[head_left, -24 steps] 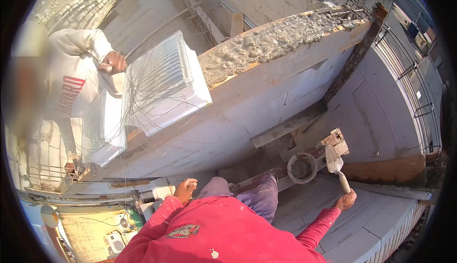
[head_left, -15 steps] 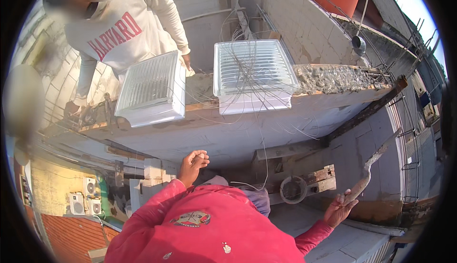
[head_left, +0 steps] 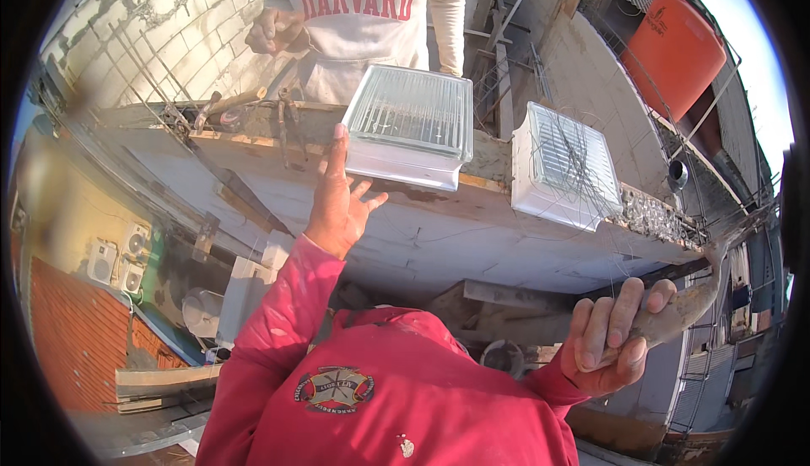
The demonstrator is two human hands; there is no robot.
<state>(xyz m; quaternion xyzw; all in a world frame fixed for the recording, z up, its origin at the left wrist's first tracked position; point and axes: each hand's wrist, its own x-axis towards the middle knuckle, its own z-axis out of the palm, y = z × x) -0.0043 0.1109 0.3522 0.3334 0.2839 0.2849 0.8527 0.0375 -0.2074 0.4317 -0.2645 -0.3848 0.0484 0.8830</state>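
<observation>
My left hand (head_left: 337, 200) is raised with fingers spread, its top fingertip against the lower-left side of a ribbed glass block (head_left: 407, 124) on the rough wall top (head_left: 494, 154). My right hand (head_left: 614, 339) grips the handle of a trowel (head_left: 679, 306) at the lower right; the trowel's blade is seen nearly edge-on. A second glass block (head_left: 565, 166) sits to the right, draped in tangled thin wires (head_left: 591, 162). Beyond the wall a co-worker in a pale hoodie (head_left: 363, 27) has one hand (head_left: 274, 31) raised with curled fingers above the left block.
Tools (head_left: 211, 111) and upright rebar (head_left: 169, 86) stand at the wall's left. An orange tank (head_left: 675, 48) and metal pipe (head_left: 677, 175) are at upper right. A bucket (head_left: 504, 356) is below. Air-conditioner units (head_left: 101, 259) and a red roof (head_left: 67, 339) lie lower left.
The view has turned leftward. My left hand has risen and opened against the left glass block. My right hand with the trowel has lifted. The co-worker's hand is now raised beyond that block.
</observation>
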